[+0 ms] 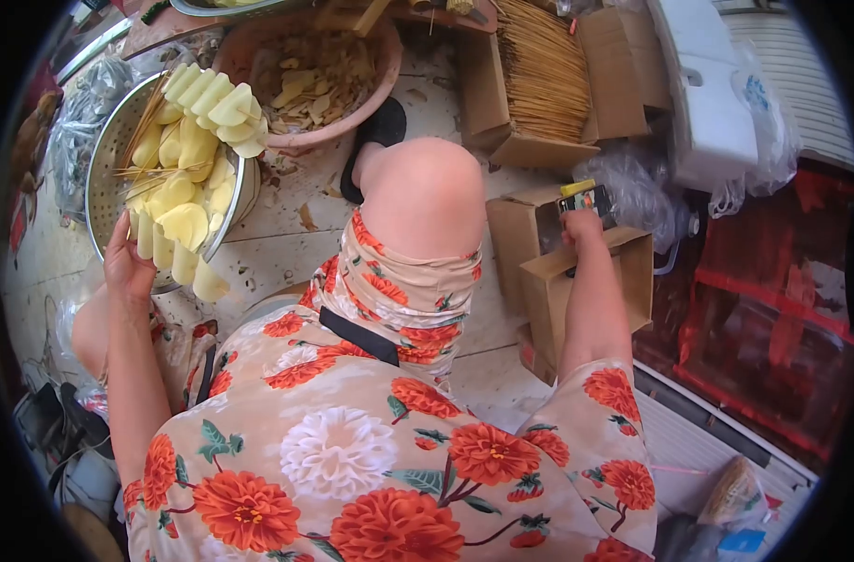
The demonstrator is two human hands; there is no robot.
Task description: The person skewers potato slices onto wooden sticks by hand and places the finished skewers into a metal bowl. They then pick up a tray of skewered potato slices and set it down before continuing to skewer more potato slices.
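Note:
My left hand is closed on a skewer of potato slices, at the front rim of a metal colander. Peeled potatoes and thin sticks lie in the colander, and more skewered slices rest across its back right side. Off to the right, my right hand is closed on a dark phone-like object with a yellow edge, above an open cardboard box.
A pink basin with peelings stands at the back. Behind right, a cardboard box holds many thin sticks. A white foam box, plastic bags and a red crate stand at the right. My knee is between my hands.

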